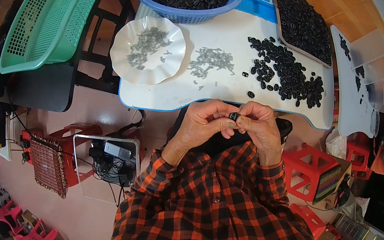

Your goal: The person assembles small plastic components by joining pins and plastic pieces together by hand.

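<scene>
The left hand [201,122] and right hand [260,125], fingers curled, pinch one small black piece [234,116], seemingly oval but partly covered by fingertips, before the white table [163,94] bearing loose black ovals [289,70].

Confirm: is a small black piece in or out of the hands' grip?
In: the left hand and right hand pinch a small black piece between their fingertips.

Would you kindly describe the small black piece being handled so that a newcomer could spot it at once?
Find the white table, then its near edge, where the left hand and right hand meet. The small black piece is pinched there between their fingers, unlike the loose black pieces lying on the table.
</scene>
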Motion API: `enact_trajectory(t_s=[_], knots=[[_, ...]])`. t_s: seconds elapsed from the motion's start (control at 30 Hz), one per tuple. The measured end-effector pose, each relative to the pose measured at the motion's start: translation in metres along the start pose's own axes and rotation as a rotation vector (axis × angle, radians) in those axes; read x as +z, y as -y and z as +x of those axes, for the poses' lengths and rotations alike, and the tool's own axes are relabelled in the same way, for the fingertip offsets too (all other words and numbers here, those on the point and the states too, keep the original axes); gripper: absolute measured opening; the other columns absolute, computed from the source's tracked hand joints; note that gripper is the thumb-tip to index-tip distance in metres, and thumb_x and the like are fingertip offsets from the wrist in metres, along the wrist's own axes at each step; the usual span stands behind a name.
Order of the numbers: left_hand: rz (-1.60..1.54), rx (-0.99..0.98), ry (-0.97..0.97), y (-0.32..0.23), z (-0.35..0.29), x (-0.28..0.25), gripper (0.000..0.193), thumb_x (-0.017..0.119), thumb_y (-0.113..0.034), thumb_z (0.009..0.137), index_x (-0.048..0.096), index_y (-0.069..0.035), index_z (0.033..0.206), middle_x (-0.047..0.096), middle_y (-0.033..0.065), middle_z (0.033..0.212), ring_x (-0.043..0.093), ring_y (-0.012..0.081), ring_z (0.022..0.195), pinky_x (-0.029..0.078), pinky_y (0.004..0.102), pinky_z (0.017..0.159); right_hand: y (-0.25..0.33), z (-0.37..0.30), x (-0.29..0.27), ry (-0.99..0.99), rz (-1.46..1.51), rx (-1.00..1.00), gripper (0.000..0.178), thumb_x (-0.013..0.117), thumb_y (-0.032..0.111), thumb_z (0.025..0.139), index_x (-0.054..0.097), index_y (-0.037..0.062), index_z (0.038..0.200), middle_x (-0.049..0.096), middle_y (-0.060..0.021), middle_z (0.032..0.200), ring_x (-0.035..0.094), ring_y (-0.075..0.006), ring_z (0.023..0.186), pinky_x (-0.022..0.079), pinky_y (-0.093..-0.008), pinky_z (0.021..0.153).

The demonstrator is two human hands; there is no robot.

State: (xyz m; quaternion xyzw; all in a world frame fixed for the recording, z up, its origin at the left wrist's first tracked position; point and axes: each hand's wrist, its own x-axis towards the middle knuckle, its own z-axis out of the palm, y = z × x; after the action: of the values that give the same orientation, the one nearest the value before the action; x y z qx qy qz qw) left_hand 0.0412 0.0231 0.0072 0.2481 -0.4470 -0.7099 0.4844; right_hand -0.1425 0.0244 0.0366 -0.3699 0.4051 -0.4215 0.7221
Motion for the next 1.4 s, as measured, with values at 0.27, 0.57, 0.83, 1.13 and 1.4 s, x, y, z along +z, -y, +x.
enact_trajectory(t_s=[0.27, 0.57, 0.83, 1.13, 1.4], knots=[[-0.013, -0.001, 0.027, -0.001, -0.001, 0.0, 0.019, 0.063, 0.001, 0.084, 0.061, 0.006, 0.103, 0.067, 0.012, 0.081, 0.066, 0.0135, 0.066, 0.056, 0.0234, 0.057, -0.004, 0.001, -0.004, 0.052, 0.067, 0.041, 0.012, 0.072, 0.005, 0.078, 0.062, -0.0004, 0.08, 0.062, -0.0049, 0.075, 0.054, -0.008, 0.06, 0.042, -0.0191, 0.054], [0.026, 0.004, 0.069, -0.009, -0.004, 0.005, 0.019, 0.064, 0.001, 0.084, 0.061, 0.007, 0.101, 0.068, 0.014, 0.081, 0.067, 0.0145, 0.066, 0.057, 0.0241, 0.058, -0.004, -0.003, -0.003, 0.114, 0.11, 0.049, 0.013, 0.073, 0.004, 0.077, 0.06, 0.0007, 0.077, 0.059, -0.0041, 0.072, 0.051, -0.0082, 0.058, 0.04, -0.0198, 0.053], [0.06, 0.043, 0.053, -0.006, -0.004, 0.008, 0.02, 0.064, 0.001, 0.084, 0.061, 0.007, 0.103, 0.068, 0.0134, 0.081, 0.067, 0.0139, 0.066, 0.056, 0.0234, 0.057, -0.005, -0.003, -0.006, 0.093, 0.071, 0.035, 0.014, 0.073, 0.004, 0.077, 0.059, 0.0014, 0.077, 0.058, -0.0037, 0.072, 0.05, -0.0089, 0.058, 0.04, -0.0204, 0.053], [-0.039, -0.013, -0.013, -0.003, -0.003, 0.004, 0.027, 0.062, 0.0, 0.086, 0.059, 0.006, 0.111, 0.066, 0.0097, 0.083, 0.065, 0.0109, 0.067, 0.055, 0.0216, 0.062, -0.004, -0.003, -0.005, 0.058, 0.114, 0.062, 0.015, 0.067, 0.012, 0.084, 0.06, -0.0006, 0.087, 0.062, -0.0058, 0.077, 0.054, -0.0095, 0.066, 0.043, -0.021, 0.06], [0.066, -0.023, -0.298, -0.026, 0.035, -0.009, 0.027, 0.063, -0.004, 0.085, 0.058, 0.009, 0.108, 0.06, 0.0038, 0.074, 0.06, 0.0089, 0.061, 0.052, 0.021, 0.056, -0.008, -0.006, -0.004, -0.114, -0.108, 0.06, 0.014, 0.066, 0.012, 0.085, 0.064, -0.0008, 0.091, 0.064, -0.0055, 0.076, 0.056, -0.0086, 0.066, 0.042, -0.0199, 0.06]])
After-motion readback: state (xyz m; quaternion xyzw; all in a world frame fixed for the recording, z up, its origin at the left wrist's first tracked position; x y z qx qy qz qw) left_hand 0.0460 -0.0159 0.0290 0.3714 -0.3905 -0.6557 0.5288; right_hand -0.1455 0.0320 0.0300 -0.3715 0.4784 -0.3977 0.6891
